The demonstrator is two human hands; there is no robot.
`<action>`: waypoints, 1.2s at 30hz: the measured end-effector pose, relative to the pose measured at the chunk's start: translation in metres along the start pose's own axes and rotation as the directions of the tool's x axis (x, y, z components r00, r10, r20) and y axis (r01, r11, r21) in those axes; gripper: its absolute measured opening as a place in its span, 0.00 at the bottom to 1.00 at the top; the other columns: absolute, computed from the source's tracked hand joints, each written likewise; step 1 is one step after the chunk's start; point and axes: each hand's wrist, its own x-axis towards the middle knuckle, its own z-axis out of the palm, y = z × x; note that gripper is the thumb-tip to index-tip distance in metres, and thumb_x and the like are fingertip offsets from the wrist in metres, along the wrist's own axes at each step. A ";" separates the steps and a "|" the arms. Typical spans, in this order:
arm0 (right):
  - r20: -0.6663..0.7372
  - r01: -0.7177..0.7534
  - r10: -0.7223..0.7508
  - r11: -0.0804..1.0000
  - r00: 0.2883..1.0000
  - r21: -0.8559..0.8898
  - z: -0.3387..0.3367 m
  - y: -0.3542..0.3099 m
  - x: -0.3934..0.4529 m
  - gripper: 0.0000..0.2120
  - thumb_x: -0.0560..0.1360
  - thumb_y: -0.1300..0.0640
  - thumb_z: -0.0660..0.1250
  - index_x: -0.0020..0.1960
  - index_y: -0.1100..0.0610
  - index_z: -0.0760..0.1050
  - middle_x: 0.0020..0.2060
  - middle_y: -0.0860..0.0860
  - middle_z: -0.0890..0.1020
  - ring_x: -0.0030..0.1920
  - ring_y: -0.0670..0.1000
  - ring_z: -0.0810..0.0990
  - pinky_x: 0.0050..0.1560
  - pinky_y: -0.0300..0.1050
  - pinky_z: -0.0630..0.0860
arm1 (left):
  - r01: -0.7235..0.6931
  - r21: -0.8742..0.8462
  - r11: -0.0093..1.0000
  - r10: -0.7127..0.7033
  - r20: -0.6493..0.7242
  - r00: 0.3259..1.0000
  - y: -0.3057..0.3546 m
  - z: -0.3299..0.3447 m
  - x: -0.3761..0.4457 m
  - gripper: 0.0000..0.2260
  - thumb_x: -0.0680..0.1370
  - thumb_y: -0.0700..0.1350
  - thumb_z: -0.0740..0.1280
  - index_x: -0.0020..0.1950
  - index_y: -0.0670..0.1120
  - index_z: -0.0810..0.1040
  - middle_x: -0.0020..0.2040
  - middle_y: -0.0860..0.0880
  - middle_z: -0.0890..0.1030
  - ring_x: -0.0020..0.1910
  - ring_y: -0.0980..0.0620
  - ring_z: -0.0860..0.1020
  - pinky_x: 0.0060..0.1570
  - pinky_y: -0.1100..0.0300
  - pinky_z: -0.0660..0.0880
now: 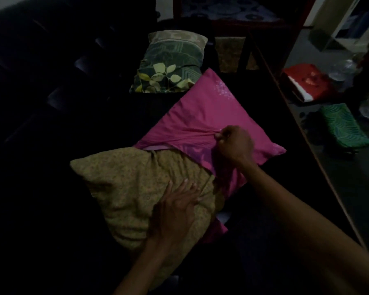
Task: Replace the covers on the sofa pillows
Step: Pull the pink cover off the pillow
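Left hand [175,211] presses pillow [124,188]; right [234,143] pinches cover [205,116]

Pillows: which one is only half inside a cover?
The mustard pillow under the left hand: its far end sits inside the pink cover. The leaf-print pillow is fully covered.

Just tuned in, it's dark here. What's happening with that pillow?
A person is working a pink cover over a yellow-patterned pillow on the dark sofa. The right hand pinches a fold of the cover, while the left hand presses flat on the pillow. About half the pillow is outside the cover. A green leaf-print pillow lies behind.
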 end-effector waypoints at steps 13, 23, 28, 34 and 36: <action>0.040 0.256 -0.256 0.967 0.966 0.017 0.054 -0.024 -0.025 0.09 0.75 0.50 0.67 0.39 0.54 0.76 0.41 0.56 0.82 0.44 0.64 0.80 0.43 0.56 0.75 | -0.003 0.005 1.000 0.002 0.112 0.994 -0.007 -0.028 0.011 0.13 0.80 0.49 0.67 0.63 0.49 0.82 0.65 0.54 0.80 0.69 0.55 0.74 0.72 0.52 0.66; -0.077 0.307 -0.304 0.951 0.950 0.036 0.047 0.001 -0.048 0.05 0.70 0.58 0.63 0.40 0.53 0.67 0.37 0.61 0.78 0.40 0.66 0.78 0.40 0.58 0.71 | 0.519 0.527 0.673 -0.710 0.263 0.654 -0.108 -0.110 0.106 0.48 0.69 0.79 0.57 0.77 0.46 0.66 0.76 0.43 0.68 0.76 0.42 0.63 0.74 0.45 0.57; -0.087 0.189 -0.177 0.968 0.980 0.164 0.036 0.007 -0.061 0.09 0.73 0.49 0.65 0.38 0.52 0.70 0.34 0.53 0.76 0.38 0.60 0.78 0.40 0.53 0.71 | 0.622 0.360 0.696 -0.694 0.117 0.710 -0.071 -0.102 0.072 0.28 0.71 0.71 0.68 0.61 0.52 0.82 0.56 0.43 0.83 0.58 0.40 0.79 0.55 0.52 0.72; -0.173 0.374 -0.333 0.861 0.927 0.346 0.008 -0.042 -0.050 0.15 0.76 0.45 0.66 0.56 0.52 0.82 0.49 0.52 0.83 0.49 0.51 0.80 0.49 0.47 0.75 | 0.497 0.202 0.844 -0.483 -0.120 0.867 -0.012 -0.088 0.020 0.11 0.72 0.57 0.73 0.45 0.51 0.85 0.40 0.49 0.85 0.43 0.45 0.82 0.45 0.53 0.75; -0.058 0.516 -0.519 0.822 0.853 0.240 0.013 -0.075 -0.045 0.18 0.78 0.43 0.65 0.63 0.50 0.80 0.56 0.52 0.82 0.57 0.52 0.77 0.57 0.50 0.73 | 0.451 0.176 0.875 -0.420 -0.184 0.889 -0.004 -0.084 0.013 0.09 0.72 0.55 0.73 0.44 0.50 0.85 0.38 0.50 0.83 0.41 0.48 0.81 0.43 0.53 0.74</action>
